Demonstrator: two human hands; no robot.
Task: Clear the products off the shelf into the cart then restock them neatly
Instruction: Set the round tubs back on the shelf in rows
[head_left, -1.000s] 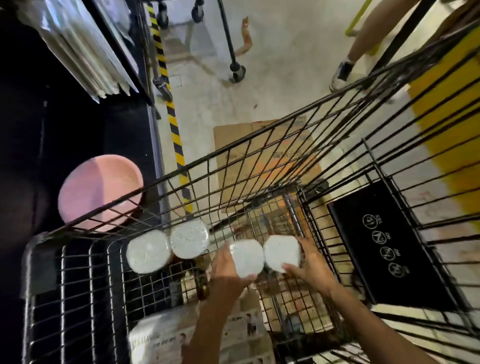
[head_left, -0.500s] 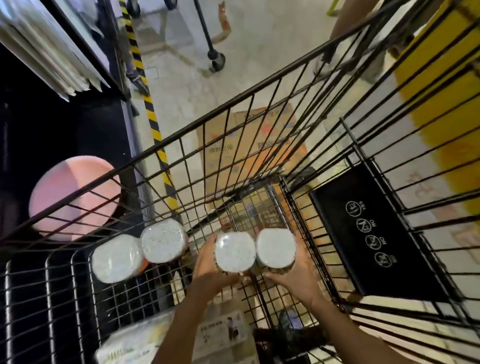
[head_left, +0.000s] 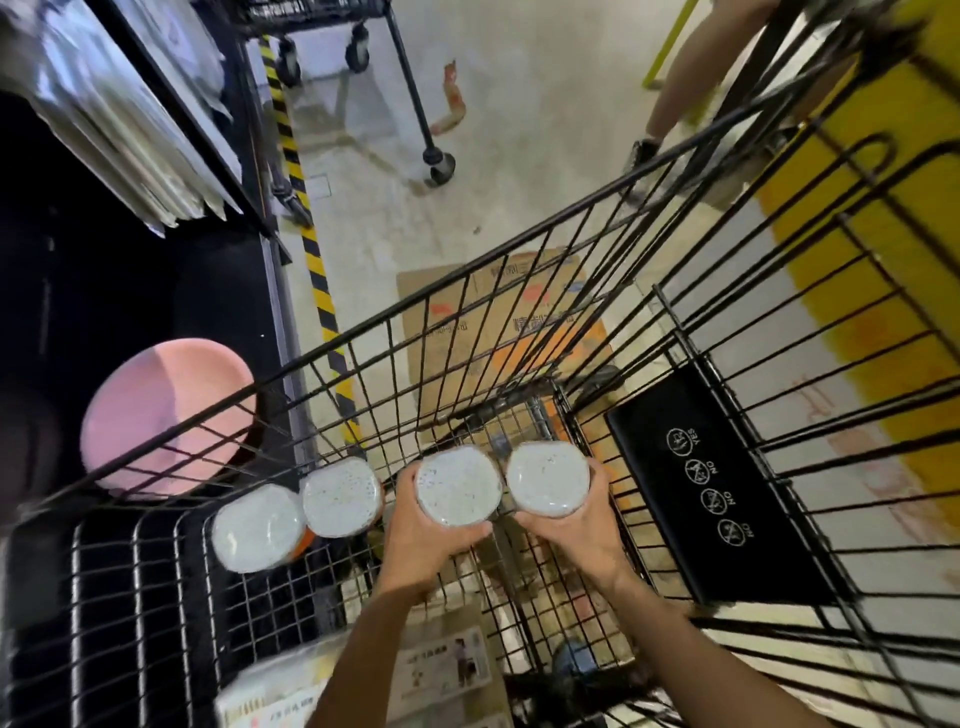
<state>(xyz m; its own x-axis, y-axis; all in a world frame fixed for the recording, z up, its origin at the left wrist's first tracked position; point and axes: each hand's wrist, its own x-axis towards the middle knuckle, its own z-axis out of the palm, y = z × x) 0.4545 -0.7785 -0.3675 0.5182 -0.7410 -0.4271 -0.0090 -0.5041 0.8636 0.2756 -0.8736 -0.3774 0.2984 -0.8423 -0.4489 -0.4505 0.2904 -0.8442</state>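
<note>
Four white-topped jars were in the cart (head_left: 519, 322): one (head_left: 459, 487) grasped in the left hand (head_left: 426, 535), one (head_left: 548, 479) grasped in the right hand (head_left: 576, 530), and two, (head_left: 258, 527) and (head_left: 342, 496), resting to their left. Over the last second the held pair had sunk lower inside the basket, so unloading looked underway. A pink disc (head_left: 166, 415) remained on the dark shelf at far left.

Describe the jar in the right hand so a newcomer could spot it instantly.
Look inside the black wire cart, at the row of four white-lidded jars. It is the rightmost jar, gripped by the right hand, nearest the black flap with the warning symbols.
</note>
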